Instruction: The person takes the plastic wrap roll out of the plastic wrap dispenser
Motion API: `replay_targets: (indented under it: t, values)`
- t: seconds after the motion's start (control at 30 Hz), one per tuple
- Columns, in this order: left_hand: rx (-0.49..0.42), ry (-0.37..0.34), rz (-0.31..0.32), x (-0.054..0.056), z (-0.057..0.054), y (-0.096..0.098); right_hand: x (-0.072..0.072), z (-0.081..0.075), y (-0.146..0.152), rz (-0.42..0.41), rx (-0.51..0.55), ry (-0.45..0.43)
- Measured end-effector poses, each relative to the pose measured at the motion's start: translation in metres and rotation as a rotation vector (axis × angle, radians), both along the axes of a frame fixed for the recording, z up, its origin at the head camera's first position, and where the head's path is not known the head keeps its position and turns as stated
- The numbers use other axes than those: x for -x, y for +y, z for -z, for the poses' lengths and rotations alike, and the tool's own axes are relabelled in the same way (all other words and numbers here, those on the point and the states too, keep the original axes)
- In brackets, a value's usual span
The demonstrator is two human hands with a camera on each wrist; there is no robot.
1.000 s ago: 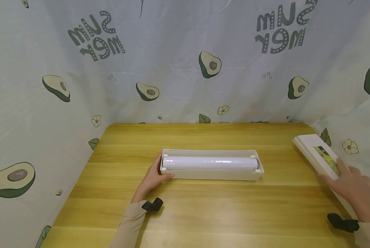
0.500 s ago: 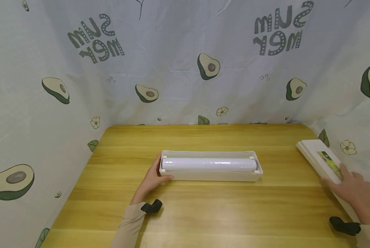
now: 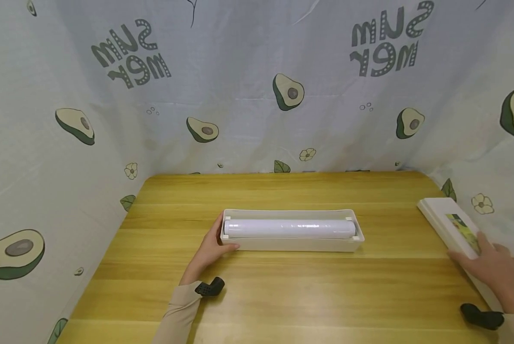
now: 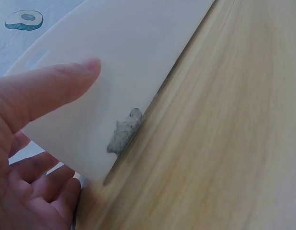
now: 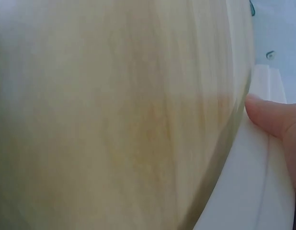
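In the head view a long white dispenser box [image 3: 291, 245] lies in the middle of the wooden table, with a glossy white roll of cling film [image 3: 289, 228] inside. My left hand [image 3: 208, 252] grips its left end. In the left wrist view the thumb [image 4: 52, 91] lies on the box's long wall, the other fingers curled round the end. At the far right my right hand [image 3: 497, 270] holds a long white lid [image 3: 442, 207] with a green-yellow label [image 3: 463, 233]. The right wrist view shows the thumb [image 5: 270, 115] along the lid's side; the other fingers are hidden.
The wooden table [image 3: 308, 301] is bounded behind and at both sides by a pale curtain [image 3: 239, 57] printed with avocados. A grey lumpy patch [image 4: 124, 132] sits low on the box's wall. Black wrist cameras [image 3: 210, 286] are worn on both forearms.
My right hand and the lid have shifted slightly to the right and toward me, beside the table's right edge. The left hand keeps its grip on the box, which stays in place.
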State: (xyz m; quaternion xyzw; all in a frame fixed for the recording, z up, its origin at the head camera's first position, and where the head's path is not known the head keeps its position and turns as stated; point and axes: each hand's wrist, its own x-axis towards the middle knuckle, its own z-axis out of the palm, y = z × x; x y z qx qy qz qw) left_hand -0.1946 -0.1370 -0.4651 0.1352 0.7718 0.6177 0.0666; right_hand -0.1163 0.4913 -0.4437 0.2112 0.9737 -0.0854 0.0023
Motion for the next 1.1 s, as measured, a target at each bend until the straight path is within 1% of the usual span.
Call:
replay_targets:
  t: [0.07,0.3,0.5,0.67,0.77,0.9,1.1]
  values:
    - [0.003,0.001,-0.003,0.000,0.000,0.000,-0.001,0.001,0.002,-0.004,0.004,0.006]
    - [0.009,0.026,-0.003,0.001,0.001,0.001,-0.003,-0.001,0.003,0.025,0.026,-0.028]
    - [0.007,0.023,-0.003,0.002,0.003,0.002,-0.004,-0.001,0.005,0.034,-0.013,-0.045]
    - [0.017,0.019,-0.015,0.001,0.004,0.002,-0.004,0.002,0.009,0.041,-0.032,-0.049]
    - [0.008,0.003,-0.016,0.001,0.004,0.002,-0.004,0.003,0.011,0.028,-0.051,-0.040]
    - [0.002,-0.005,-0.008,0.000,0.002,0.002,-0.004,0.003,0.012,0.018,-0.050,-0.041]
    - [-0.015,0.003,0.005,0.000,0.000,0.002,-0.004,0.003,0.012,0.040,-0.021,-0.049]
